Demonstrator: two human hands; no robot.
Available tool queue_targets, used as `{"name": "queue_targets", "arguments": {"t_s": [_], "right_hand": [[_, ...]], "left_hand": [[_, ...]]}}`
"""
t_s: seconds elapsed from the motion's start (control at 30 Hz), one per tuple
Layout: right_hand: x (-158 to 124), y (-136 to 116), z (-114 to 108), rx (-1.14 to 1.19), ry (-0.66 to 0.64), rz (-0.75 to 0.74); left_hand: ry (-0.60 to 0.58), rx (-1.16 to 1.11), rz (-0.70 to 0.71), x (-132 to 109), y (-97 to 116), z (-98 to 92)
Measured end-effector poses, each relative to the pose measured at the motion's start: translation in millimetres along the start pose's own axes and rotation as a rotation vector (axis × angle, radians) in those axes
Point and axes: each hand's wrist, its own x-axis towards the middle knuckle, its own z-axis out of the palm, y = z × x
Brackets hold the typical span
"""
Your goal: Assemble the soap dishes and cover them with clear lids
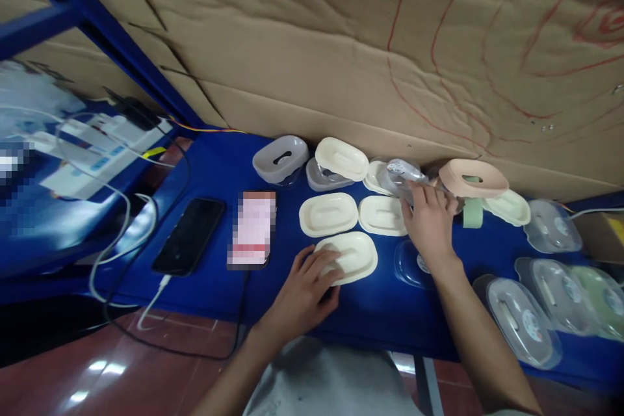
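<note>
My left hand (312, 279) lies on the near cream oval dish (358, 259), its fingers apart across the dish's left side and the thumb off its near edge. Farther right, my right hand (431, 218) has its fingers bent over a clear plastic lid (404, 172) with a printed label; the fingertips are partly hidden. Two more cream dishes, a left one (328, 214) and a right one (383, 215), sit side by side just beyond. Another clear lid (412, 264) rests on the blue table below my right wrist.
At the back are grey slotted oval bowls (280, 159), a tilted cream dish (342, 158) and a peach slotted bowl (472, 177). Several lidded dishes (521, 322) stand on the right. A black phone (189, 236), a lit phone (252, 231), cables and a power strip (104, 156) occupy the left.
</note>
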Motion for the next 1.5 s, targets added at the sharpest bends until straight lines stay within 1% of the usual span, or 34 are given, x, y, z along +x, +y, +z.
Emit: {"name": "queue_targets", "arguments": {"t_s": [0.1,0.23,0.33,0.4,0.47,0.57,0.67,0.73,0.8,0.9,0.97,1.03,1.17,1.3,1.4,1.47,1.5], "right_hand": [[-3,-1,7,0.022,-0.004,0.027],[-5,-1,15,0.037,0.032,0.091],[-2,4,16,0.054,0.033,0.089],[1,8,13,0.095,0.023,0.073],[0,10,5,0.177,0.034,0.042],[-7,8,-15,0.317,0.063,-0.015],[-20,1,-38,0.420,0.081,-0.050],[-32,-7,-51,0.483,0.075,-0.108],[-45,-16,-61,0.537,0.026,-0.206],[-67,-32,-67,0.577,-0.109,-0.366],[-82,-43,-66,0.566,-0.189,-0.439],[-97,-52,-62,0.542,-0.223,-0.477],[-117,-64,-46,0.487,-0.224,-0.523],[-121,-71,-29,0.454,-0.211,-0.549],[-116,-70,-29,0.475,-0.218,-0.570],[-115,-58,-36,0.485,-0.250,-0.571],[-117,-48,-41,0.476,-0.271,-0.543]], "left_hand": [[0.010,-0.005,0.004,1,-1,-0.6],[-0.006,-0.014,0.020,2,-3,0.0],[-0.016,-0.047,0.029,2,-4,0.2],[-0.018,-0.078,0.038,3,-4,0.0],[-0.021,-0.107,0.046,3,-4,-0.5],[-0.018,-0.133,0.040,2,-5,-1.1],[-0.010,-0.154,0.006,0,-5,-0.9],[0.000,-0.177,-0.038,-2,-6,-0.3],[0.024,-0.196,-0.086,-4,-7,0.9],[0.080,-0.204,-0.115,-7,-7,3.4],[0.103,-0.172,-0.090,-8,-7,4.0],[0.086,-0.094,-0.047,-8,-6,2.9],[0.002,0.069,0.017,-8,-7,-4.0],[-0.026,0.116,0.024,-9,-14,-8.8],[-0.060,0.112,0.010,-10,-18,-8.3],[-0.069,0.104,0.000,-12,-17,-7.5],[-0.069,0.094,-0.007,-13,-16,-7.4]]}}
